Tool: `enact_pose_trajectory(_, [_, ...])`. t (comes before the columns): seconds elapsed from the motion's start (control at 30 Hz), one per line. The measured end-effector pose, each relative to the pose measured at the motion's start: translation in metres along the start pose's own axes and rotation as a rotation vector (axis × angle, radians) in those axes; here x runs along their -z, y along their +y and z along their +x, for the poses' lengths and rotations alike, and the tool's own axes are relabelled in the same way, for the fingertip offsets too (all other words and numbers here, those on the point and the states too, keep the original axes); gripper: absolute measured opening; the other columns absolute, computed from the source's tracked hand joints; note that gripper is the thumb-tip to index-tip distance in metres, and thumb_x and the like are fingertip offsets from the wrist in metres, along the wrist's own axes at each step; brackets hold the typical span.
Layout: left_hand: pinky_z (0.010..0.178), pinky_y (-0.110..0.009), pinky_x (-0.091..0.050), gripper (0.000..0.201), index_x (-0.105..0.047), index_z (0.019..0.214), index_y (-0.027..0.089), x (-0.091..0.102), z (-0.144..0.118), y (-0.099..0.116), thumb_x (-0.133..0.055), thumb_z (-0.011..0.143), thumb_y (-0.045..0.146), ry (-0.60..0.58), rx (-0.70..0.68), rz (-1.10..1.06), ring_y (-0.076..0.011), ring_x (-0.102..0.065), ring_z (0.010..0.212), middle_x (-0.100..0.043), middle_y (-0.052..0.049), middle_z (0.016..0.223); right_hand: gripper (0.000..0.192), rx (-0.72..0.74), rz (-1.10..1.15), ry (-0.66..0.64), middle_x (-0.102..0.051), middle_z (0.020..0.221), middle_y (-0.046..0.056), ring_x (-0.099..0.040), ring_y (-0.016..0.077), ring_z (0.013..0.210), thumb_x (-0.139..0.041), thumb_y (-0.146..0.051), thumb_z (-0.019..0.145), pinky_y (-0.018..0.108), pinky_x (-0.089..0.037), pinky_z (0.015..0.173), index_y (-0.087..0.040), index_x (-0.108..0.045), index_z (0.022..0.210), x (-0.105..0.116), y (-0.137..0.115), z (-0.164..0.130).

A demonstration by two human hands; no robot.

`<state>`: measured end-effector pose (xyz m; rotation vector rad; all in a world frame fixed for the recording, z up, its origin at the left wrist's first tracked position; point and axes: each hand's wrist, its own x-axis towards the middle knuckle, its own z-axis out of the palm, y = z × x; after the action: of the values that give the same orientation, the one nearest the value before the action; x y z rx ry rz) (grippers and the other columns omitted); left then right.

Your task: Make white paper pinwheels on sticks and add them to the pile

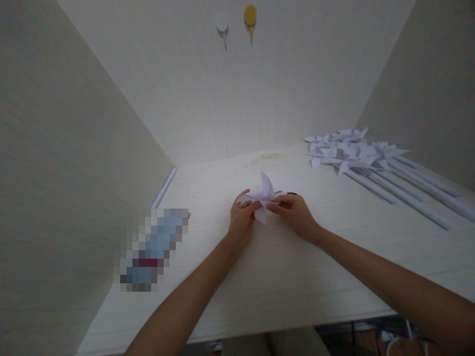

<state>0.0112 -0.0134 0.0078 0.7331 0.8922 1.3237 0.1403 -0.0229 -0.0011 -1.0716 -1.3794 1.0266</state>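
Observation:
Between my two hands, above the middle of the white tabletop (282, 277), is a white paper pinwheel (265, 187) with one curled blade pointing up and another hanging down. My left hand (243, 215) is closed on its left side, thumb near the centre. On the other side, the fingers of my right hand (295, 212) pinch the paper close to the middle. Part of a thin black object (292, 193) shows just behind my right fingers; I cannot make out what it is. My fingers hide the pinwheel's centre.
Several finished-looking paper pinwheels (356, 152) on rolled paper sticks (411, 198) lie at the right. A single white paper roll (164, 188) rests against the left wall. A blurred-out bluish object (159, 247) lies at left. Two hooks, one yellow (250, 16), hang on the back wall.

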Motion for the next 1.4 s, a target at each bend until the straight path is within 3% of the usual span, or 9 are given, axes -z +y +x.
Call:
enact_pose_trajectory(0.5, [0.058, -0.019, -0.039, 0.057, -0.049, 0.099, 0.016, -0.003, -0.003, 0.0, -0.071, 0.046, 0.009, 0.019, 0.019, 0.046, -0.0043, -0.046, 0.051, -0.041, 0.012, 0.05, 0.024, 0.017, 0.045, 0.085, -0.055, 0.056, -0.001, -0.046, 0.0101, 0.054, -0.064, -0.036, 0.061, 0.024, -0.035, 0.05, -0.018, -0.054, 0.049, 0.0, 0.005, 0.002])
enact_pose_trajectory(0.77, [0.058, -0.021, -0.041, 0.057, -0.048, 0.101, 0.016, -0.003, -0.004, 0.0, -0.069, 0.048, 0.01, -0.015, 0.02, 0.106, -0.0085, -0.055, 0.06, -0.058, 0.004, 0.063, 0.024, 0.007, 0.047, 0.085, -0.053, 0.057, -0.001, -0.045, 0.0099, 0.054, -0.064, -0.033, 0.062, 0.024, -0.034, 0.051, -0.017, -0.052, 0.048, 0.002, 0.002, 0.001])
enact_pose_trajectory(1.0, [0.062, -0.022, -0.044, 0.057, -0.048, 0.1, 0.016, -0.004, -0.007, -0.001, -0.07, 0.047, 0.009, -0.039, 0.009, 0.128, -0.0085, -0.056, 0.062, -0.061, 0.002, 0.067, 0.026, -0.016, 0.192, 0.167, -0.058, 0.079, 0.001, -0.05, 0.0102, 0.061, -0.07, -0.028, 0.055, 0.024, -0.037, 0.053, -0.018, -0.046, 0.054, 0.002, 0.008, 0.001])
enact_pose_trajectory(1.17, [0.062, -0.024, -0.045, 0.055, -0.049, 0.099, 0.015, 0.0, -0.005, 0.003, -0.072, 0.049, 0.011, -0.108, 0.043, 0.157, -0.0093, -0.057, 0.061, -0.062, 0.001, 0.067, 0.033, 0.008, 0.24, 0.213, -0.055, 0.076, -0.002, -0.05, 0.0104, 0.063, -0.071, -0.025, 0.051, 0.025, -0.04, 0.057, -0.019, -0.04, 0.059, 0.004, 0.015, 0.006])
enact_pose_trajectory(1.3, [0.064, -0.027, -0.047, 0.05, -0.051, 0.096, 0.015, 0.006, -0.001, 0.011, -0.072, 0.051, 0.016, -0.22, 0.121, 0.161, -0.0118, -0.059, 0.064, -0.064, -0.003, 0.075, 0.034, -0.023, 0.251, 0.166, -0.052, 0.075, -0.003, -0.049, 0.0097, 0.063, -0.071, -0.021, 0.049, 0.025, -0.04, 0.058, -0.019, -0.039, 0.061, 0.007, 0.012, 0.008])
enact_pose_trajectory(1.4, [0.063, -0.027, -0.046, 0.052, -0.05, 0.097, 0.015, 0.009, 0.0, 0.014, -0.073, 0.05, 0.017, -0.226, 0.093, 0.273, -0.0125, -0.06, 0.062, -0.065, -0.003, 0.073, 0.034, -0.058, 0.209, 0.085, -0.051, 0.074, -0.004, -0.048, 0.0091, 0.061, -0.071, -0.02, 0.049, 0.024, -0.039, 0.055, -0.019, -0.04, 0.063, 0.008, 0.01, 0.007])
